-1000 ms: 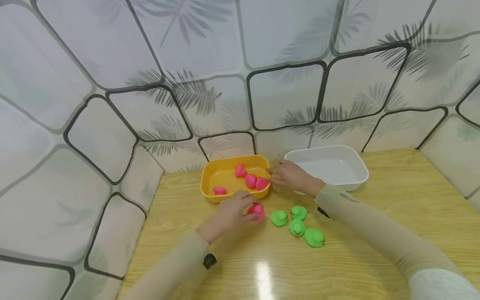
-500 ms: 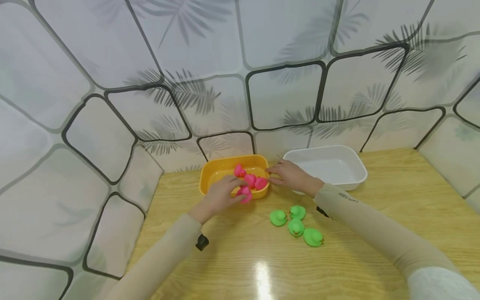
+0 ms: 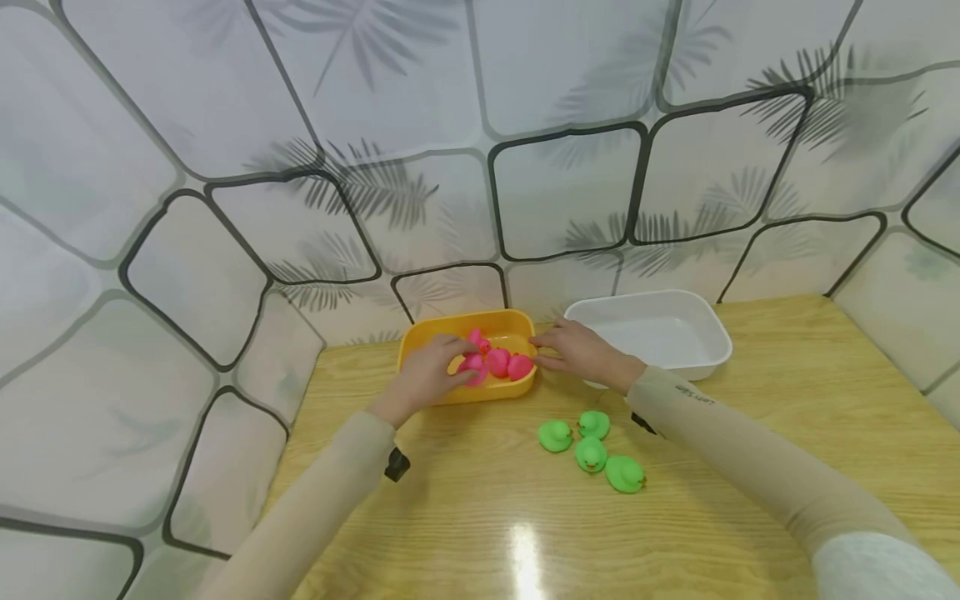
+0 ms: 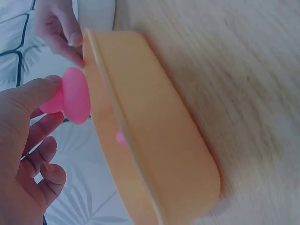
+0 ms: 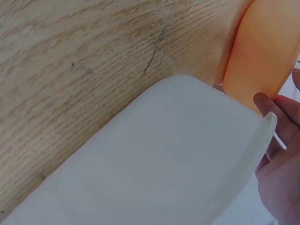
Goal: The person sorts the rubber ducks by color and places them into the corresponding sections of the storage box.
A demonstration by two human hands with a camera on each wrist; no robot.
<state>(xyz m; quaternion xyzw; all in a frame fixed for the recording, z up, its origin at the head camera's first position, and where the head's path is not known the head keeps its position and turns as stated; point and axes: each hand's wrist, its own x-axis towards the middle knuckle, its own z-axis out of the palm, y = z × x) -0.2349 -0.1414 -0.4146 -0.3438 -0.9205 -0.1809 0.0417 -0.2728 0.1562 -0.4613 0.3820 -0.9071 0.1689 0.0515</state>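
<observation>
My left hand (image 3: 429,372) pinches a pink rubber duck (image 4: 76,96) between thumb and forefinger, over the yellow tub (image 3: 498,392). In the left wrist view, the duck shows beside the tub's rim, and the other fingers curl loosely below it. Several more pink ducks (image 3: 519,367) lie inside the tub; my left hand hides its left part. My right hand (image 3: 583,353) holds the tub's right end at the rim, with a fingertip against the outer wall in the right wrist view. Several green rubber ducks (image 3: 591,455) sit grouped on the wooden table (image 3: 450,533), in front of the tub.
A white tub (image 3: 708,354) with nothing visible in it stands right of the yellow one, partly behind my right hand. Patterned wall panels (image 3: 450,208) rise behind the table and along its sides.
My left hand has lifted the pink duck from the table beside the green ducks and carried it up and left over the yellow tub. The right hand has kept its place.
</observation>
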